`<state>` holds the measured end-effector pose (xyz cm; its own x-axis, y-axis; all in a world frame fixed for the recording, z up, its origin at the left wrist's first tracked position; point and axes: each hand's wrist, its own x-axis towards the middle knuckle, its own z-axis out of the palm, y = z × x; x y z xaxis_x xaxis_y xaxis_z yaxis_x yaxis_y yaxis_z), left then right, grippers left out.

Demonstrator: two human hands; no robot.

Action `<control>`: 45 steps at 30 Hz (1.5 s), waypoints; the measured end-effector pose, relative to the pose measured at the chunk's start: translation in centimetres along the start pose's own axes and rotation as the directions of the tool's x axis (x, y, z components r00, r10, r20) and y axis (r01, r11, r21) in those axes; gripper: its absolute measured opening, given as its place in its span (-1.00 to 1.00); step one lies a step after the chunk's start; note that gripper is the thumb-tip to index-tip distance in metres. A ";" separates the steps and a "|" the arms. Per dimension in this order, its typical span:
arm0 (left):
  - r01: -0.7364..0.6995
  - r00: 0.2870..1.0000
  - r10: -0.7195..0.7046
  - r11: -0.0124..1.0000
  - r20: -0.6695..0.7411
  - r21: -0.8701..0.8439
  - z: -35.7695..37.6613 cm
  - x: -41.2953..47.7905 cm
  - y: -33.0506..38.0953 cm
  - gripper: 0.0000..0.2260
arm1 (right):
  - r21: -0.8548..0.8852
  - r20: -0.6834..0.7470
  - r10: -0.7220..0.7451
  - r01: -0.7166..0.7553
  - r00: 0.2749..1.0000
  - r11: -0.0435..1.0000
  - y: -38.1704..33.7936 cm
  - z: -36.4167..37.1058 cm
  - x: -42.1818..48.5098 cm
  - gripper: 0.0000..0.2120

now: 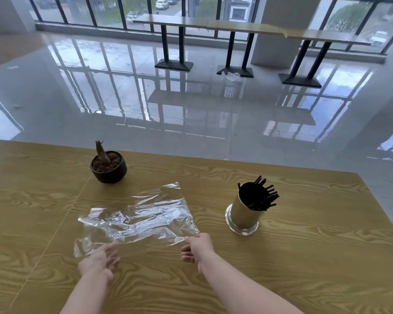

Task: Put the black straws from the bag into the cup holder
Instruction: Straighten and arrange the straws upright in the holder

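A clear plastic bag [138, 218] lies flat and crumpled on the wooden table [304, 257], with no straws visible inside. Several black straws [264, 196] stand in a shiny metal cup holder [244, 214] to the right of the bag, leaning right. My left hand [99, 262] rests at the bag's near left corner, fingers blurred and partly under the plastic. My right hand [196, 247] pinches the bag's near right corner between thumb and forefinger.
A small dark pot [109, 168] with soil and a bare stem stands behind the bag. The table's far edge runs just beyond it. Glossy tiled floor and narrow tables [213, 24] by the windows lie further off.
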<state>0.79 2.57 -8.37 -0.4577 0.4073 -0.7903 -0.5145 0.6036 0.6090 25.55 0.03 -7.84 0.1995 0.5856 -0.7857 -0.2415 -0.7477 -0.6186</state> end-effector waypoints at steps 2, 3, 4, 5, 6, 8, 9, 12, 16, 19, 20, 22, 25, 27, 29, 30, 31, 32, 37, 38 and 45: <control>-0.041 0.994 0.046 0.998 -0.095 0.048 0.2 0.4 0.1 -0.80 | -0.005 -0.026 -0.012 0.012 1.000 1.000 0.0 -0.5 0.1 -0.93; -0.063 0.988 0.078 0.992 -0.134 0.114 0.3 0.7 0.0 -0.59 | -0.011 -0.033 -0.016 0.015 0.999 1.000 0.0 -0.7 0.1 -0.91; -0.079 0.976 0.120 0.973 -0.181 0.218 0.2 0.9 -0.1 -0.33 | -0.032 -0.041 -0.023 0.021 0.999 0.999 0.1 -0.8 0.2 -0.89; -0.105 0.958 0.189 0.931 -0.216 0.349 0.0 1.2 -0.3 -0.10 | -0.074 -0.056 -0.039 0.035 0.998 0.997 0.2 -0.8 0.4 -0.89; -0.156 0.931 0.295 0.856 -0.217 0.492 -0.4 1.1 -0.4 0.04 | -0.149 -0.074 -0.068 0.056 0.995 0.987 0.2 -0.8 0.4 -0.91; -0.316 0.828 0.551 0.614 -0.106 0.723 -1.0 0.2 -0.8 0.03 | -0.442 -0.101 -0.183 0.121 0.978 0.889 0.3 -1.1 0.4 -0.83; -0.412 0.743 0.669 0.451 0.005 0.792 -1.2 -0.2 -1.0 -0.06 | -0.606 -0.095 -0.256 0.148 0.962 0.781 0.3 -1.3 0.4 -0.77; -0.539 0.508 0.783 -0.038 0.360 0.842 -0.3 -1.9 -1.2 -0.32 | -0.843 0.010 -0.431 0.239 0.902 0.481 0.4 -1.9 0.3 -0.75; -0.564 0.460 0.659 -0.301 0.596 0.769 2.4 -4.8 -1.8 -0.38 | -0.912 0.187 -0.540 0.350 0.821 0.216 0.3 -3.0 -0.2 -0.78; -0.619 0.410 0.575 -0.395 0.708 0.679 4.3 -6.3 -3.1 -0.37 | -0.912 0.274 -0.593 0.401 0.757 0.091 -0.1 -4.5 -0.9 -0.82; -0.644 0.397 0.557 -0.396 0.729 0.654 5.1 -7.0 -3.7 -0.38 | -0.909 0.296 -0.611 0.414 0.734 0.057 -0.3 -5.2 -1.2 -0.83; -0.676 0.383 0.524 -0.402 0.761 0.617 6.7 -8.4 -4.6 -0.39 | -0.899 0.317 -0.655 0.437 0.685 0.021 -0.8 -6.6 -1.7 -0.84; -0.732 0.338 0.477 -0.409 0.811 0.545 9.2 -10.4 -5.9 -0.41 | -0.878 0.306 -0.739 0.478 0.600 0.025 -1.7 -9.3 -2.7 -0.81; -0.782 0.321 0.454 -0.368 0.831 0.503 10.9 -11.7 -6.7 -0.42 | -0.848 0.249 -0.785 0.519 0.567 0.105 -2.4 -11.5 -3.7 -0.80; -0.842 0.327 0.429 -0.273 0.842 0.466 12.6 -13.2 -7.4 -0.41 | -0.813 0.147 -0.817 0.538 0.558 0.221 -3.1 -13.9 -4.7 -0.83; -0.866 0.330 0.418 -0.222 0.846 0.447 13.5 -13.9 -7.8 -0.40 | -0.802 0.091 -0.830 0.535 0.550 0.267 -3.5 -15.1 -5.1 -0.86; -0.887 0.329 0.408 -0.176 0.852 0.426 14.4 -14.5 -8.0 -0.38 | -0.789 0.034 -0.841 0.531 0.540 0.309 -3.8 -16.2 -5.5 -0.89; -0.905 0.322 0.397 -0.137 0.859 0.403 15.3 -15.2 -8.3 -0.36 | -0.772 -0.023 -0.846 0.529 0.533 0.354 -4.0 -17.4 -5.8 -0.90; -0.946 0.283 0.311 -0.064 0.907 0.317 20.1 -17.5 -9.2 -0.16 | -0.608 -0.242 -0.772 0.528 0.587 0.592 -4.9 -21.5 -6.1 -0.67; -0.945 0.283 0.287 -0.081 0.915 0.318 21.0 -17.5 -9.2 -0.13 | -0.574 -0.254 -0.741 0.519 0.622 0.633 -5.2 -22.0 -6.0 -0.57; -0.951 0.222 0.210 -0.167 0.952 0.259 24.8 -16.5 -8.3 -0.34 | -0.661 -0.209 -0.597 0.338 0.775 0.670 -8.8 -22.5 -4.0 0.15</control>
<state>30.56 7.81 -1.98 0.4805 0.8700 -0.1109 0.7092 -0.3111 0.6326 48.26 -2.80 0.87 0.4969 0.8345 -0.2382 0.5330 -0.5101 -0.6750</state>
